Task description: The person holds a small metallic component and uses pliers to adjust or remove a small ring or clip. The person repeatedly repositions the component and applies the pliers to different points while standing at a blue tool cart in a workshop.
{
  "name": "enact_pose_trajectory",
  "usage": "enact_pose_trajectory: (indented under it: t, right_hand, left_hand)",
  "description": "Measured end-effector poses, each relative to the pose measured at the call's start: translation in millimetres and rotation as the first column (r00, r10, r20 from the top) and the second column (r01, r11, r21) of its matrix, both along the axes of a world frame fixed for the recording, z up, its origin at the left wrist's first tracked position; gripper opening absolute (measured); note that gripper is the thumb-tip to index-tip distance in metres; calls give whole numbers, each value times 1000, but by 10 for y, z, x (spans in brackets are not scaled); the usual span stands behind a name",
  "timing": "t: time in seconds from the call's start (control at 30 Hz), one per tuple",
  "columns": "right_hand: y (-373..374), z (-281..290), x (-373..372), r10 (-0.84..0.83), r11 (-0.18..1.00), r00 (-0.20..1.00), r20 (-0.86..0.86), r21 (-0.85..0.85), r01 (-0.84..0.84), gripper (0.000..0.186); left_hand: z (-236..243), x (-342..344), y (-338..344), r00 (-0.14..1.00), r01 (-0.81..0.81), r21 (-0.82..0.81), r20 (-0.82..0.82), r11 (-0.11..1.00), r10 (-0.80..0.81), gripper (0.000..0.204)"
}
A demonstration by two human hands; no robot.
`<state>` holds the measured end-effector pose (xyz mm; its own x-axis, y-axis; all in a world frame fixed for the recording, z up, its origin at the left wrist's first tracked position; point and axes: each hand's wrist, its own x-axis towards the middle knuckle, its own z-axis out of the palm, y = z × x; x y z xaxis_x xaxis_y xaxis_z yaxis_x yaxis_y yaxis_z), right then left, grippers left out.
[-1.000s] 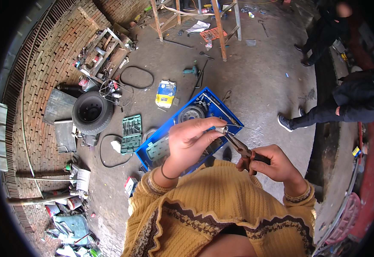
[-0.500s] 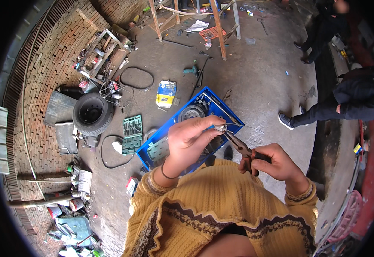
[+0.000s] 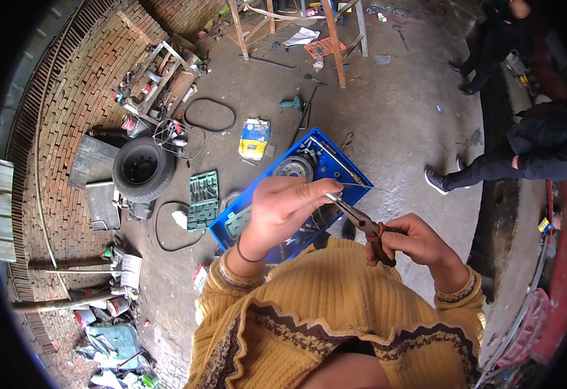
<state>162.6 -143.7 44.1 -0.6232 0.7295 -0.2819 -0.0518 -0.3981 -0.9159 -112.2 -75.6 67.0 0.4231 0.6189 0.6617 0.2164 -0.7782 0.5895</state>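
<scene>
My left hand is closed in a pinch, thumb and forefinger holding a small silver metal piece that is mostly covered by the fingers. A thin wire sticks out to the right from beside these fingertips. My right hand grips the dark-handled pliers, whose narrow jaws reach up and left to the metal piece. Whether the jaws clamp it cannot be made out. Below both hands lies a blue tray with a round silver wheel-like part and several tools inside.
Left of the tray lie a green socket case, a black belt and a tire. A blue-and-yellow bag and a teal power tool lie beyond. Two people in dark clothes are at the right, one with a shoe nearby.
My left fingers have shifted over the silver piece, so less of it shows. The pliers have turned slightly and my right grip looks a little changed.
</scene>
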Motion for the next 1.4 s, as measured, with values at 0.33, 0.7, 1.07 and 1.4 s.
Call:
enact_pose_trajectory:
  t: [0.33, 0.7, 1.07, 1.4]
  right_hand:
    - [-108, 35, -73, -52, 999, 997, 62, 7, 52, 32]
    - [-132, -10, -143, -298, 921, 954, -20, 256, 293, 27]
    - [199, 167, -454, -492, 755, 864, -106, 442, 484, 16]
    - [302, 132, -614, -445, 788, 887, -126, 415, 454, 9]
  left_hand:
    - [-10, -44, -9, 995, -12, 15, -94, 1000, 14, 32]
    - [-111, 123, -146, 983, 15, -535, 162, 845, 85, 27]
    - [-1, 179, -168, 996, -69, -368, 31, 927, 87, 28]
    - [44, 107, -275, 988, -87, -432, 79, 898, 134, 32]
